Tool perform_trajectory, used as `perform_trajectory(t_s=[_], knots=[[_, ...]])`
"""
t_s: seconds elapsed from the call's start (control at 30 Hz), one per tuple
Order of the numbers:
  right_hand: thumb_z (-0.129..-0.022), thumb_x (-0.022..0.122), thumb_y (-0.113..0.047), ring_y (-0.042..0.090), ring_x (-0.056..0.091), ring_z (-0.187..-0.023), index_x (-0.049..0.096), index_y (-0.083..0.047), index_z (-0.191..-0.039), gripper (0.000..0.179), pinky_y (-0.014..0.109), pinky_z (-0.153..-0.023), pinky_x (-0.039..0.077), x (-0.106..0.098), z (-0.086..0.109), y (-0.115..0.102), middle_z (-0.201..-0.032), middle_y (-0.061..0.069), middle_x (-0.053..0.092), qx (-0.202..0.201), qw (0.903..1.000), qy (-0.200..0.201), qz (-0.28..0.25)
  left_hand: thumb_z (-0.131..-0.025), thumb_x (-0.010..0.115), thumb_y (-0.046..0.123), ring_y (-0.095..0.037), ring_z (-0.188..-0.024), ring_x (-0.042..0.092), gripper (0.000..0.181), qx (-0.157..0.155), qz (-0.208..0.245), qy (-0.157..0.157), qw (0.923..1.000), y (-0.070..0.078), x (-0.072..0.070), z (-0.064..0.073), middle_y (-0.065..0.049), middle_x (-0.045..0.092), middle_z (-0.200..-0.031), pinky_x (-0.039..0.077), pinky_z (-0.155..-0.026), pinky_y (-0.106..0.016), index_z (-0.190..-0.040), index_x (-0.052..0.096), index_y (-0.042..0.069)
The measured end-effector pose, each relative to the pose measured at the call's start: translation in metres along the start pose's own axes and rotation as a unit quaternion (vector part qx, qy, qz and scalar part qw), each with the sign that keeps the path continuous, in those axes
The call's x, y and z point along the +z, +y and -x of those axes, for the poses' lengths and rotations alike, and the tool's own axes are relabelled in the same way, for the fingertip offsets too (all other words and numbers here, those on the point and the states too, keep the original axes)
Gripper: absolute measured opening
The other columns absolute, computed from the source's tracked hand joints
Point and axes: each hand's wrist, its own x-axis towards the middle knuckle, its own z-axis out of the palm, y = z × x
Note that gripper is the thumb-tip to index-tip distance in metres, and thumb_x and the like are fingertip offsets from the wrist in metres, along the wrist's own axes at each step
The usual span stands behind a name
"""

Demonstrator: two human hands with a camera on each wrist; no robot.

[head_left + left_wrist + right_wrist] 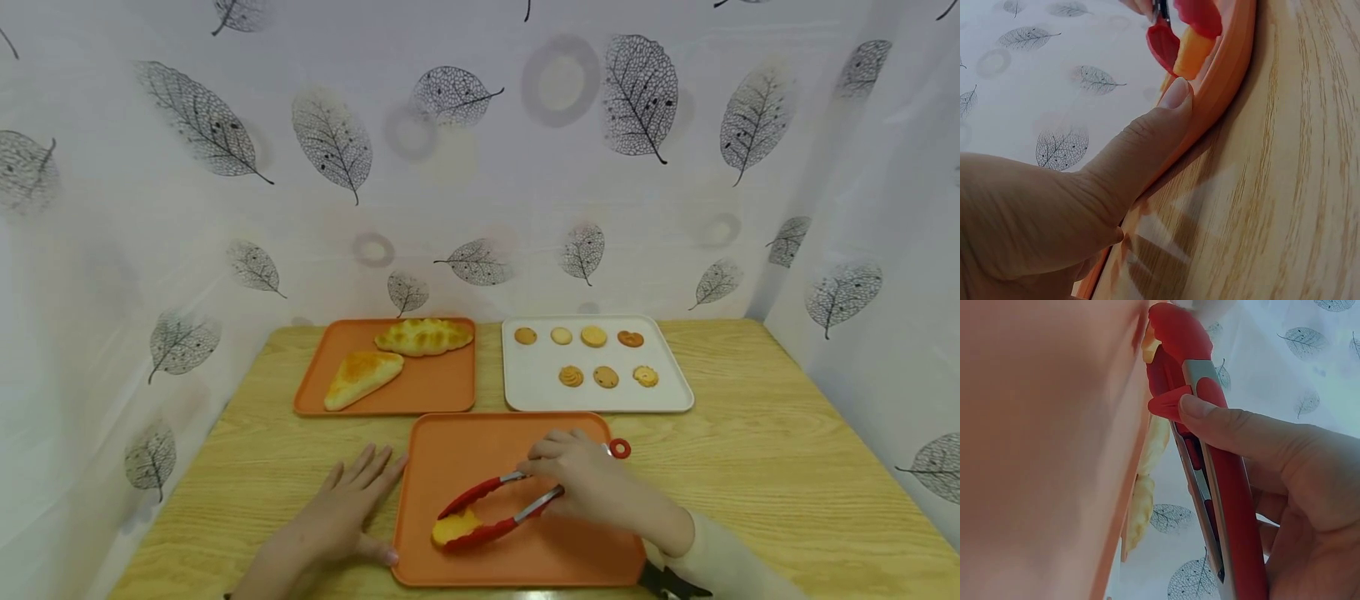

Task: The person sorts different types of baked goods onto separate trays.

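My right hand (588, 483) grips a pair of red and silver tongs (489, 533) over the near orange tray (517, 442). Between the red scalloped tips sits a small yellow pastry (454, 527), low over the left front part of the tray. In the right wrist view, the thumb (1200, 407) presses along the tongs near a red tab, and the fingers wrap the far side. My left hand (330, 521) is spread beside the tray's left edge, its fingertips at the rim. Its thumb (1175, 94) rests on the tray's rim in the left wrist view.
A second orange tray (442, 396) at the back left holds a triangular pastry (362, 379) and a long ridged bread (423, 337). On the white tray (525, 392) at the back right lie several cookies. A leaf-print curtain (480, 183) encloses the wooden table (772, 467).
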Motion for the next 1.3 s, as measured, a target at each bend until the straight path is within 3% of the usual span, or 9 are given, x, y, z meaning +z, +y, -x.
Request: perform_trajectory(t_s=[0.27,0.5,0.77,0.93,1.13,1.3], knots=[[-0.064,0.089,-0.034,0.013,0.059,-0.092,0.075,-0.017,-0.104,0.046,0.033,-0.077,0.049,-0.013,0.000,0.008,-0.097,-0.009,0.068,0.024,0.9993,0.028,0.012,-0.061,0.064,0.076,-0.042,-0.151,0.005,0.121,-0.001,-0.002,0.000,1.0000,0.000,0.000,0.000,-0.017,0.014,-0.163,0.010,-0.110,-0.076,-0.157,0.018,0.019],[-0.062,0.091,-0.033,0.014,0.059,-0.091,0.075,-0.017,-0.108,0.051,0.028,-0.069,0.041,-0.028,0.000,0.017,-0.099,-0.006,0.069,0.058,0.9969,0.043,0.031,-0.061,0.064,0.076,-0.042,-0.151,0.005,0.121,-0.001,0.000,-0.003,1.0000,-0.001,0.001,-0.001,-0.018,0.013,-0.163,0.010,-0.109,-0.077,-0.157,0.017,0.019],[-0.055,0.094,-0.026,0.016,0.057,-0.087,0.075,-0.013,-0.106,0.056,0.029,-0.066,0.043,-0.048,-0.001,0.032,-0.098,-0.002,0.070,0.056,0.9920,0.097,0.058,-0.062,0.063,0.076,-0.042,-0.151,0.005,0.121,0.002,0.001,-0.002,1.0000,-0.003,0.002,-0.001,-0.018,0.013,-0.163,0.010,-0.109,-0.077,-0.157,0.018,0.019],[-0.057,0.093,-0.026,0.018,0.059,-0.088,0.075,-0.013,-0.109,0.057,0.032,-0.068,0.043,-0.058,0.000,0.041,-0.100,-0.001,0.071,0.073,0.9886,0.120,0.054,-0.062,0.063,0.076,-0.043,-0.150,0.006,0.120,0.006,0.007,-0.002,1.0000,-0.001,0.001,0.000,-0.020,0.014,-0.163,0.011,-0.108,-0.077,-0.157,0.019,0.017],[-0.055,0.094,-0.024,0.022,0.061,-0.087,0.075,-0.011,-0.108,0.058,0.039,-0.069,0.046,-0.064,0.001,0.056,-0.095,0.001,0.070,0.077,0.9842,0.148,0.060,-0.063,0.063,0.075,-0.044,-0.150,0.006,0.119,0.007,0.007,-0.002,0.9999,-0.001,0.000,0.001,-0.019,0.014,-0.163,0.011,-0.108,-0.078,-0.157,0.019,0.016],[-0.053,0.094,-0.018,0.020,0.058,-0.080,0.075,-0.008,-0.107,0.058,0.036,-0.067,0.047,-0.066,0.000,0.071,-0.094,0.005,0.069,0.069,0.9805,0.172,0.066,-0.063,0.065,0.074,-0.043,-0.150,0.005,0.119,0.005,0.011,-0.005,0.9999,0.000,0.000,0.000,-0.019,0.014,-0.163,0.010,-0.108,-0.078,-0.157,0.019,0.016]])
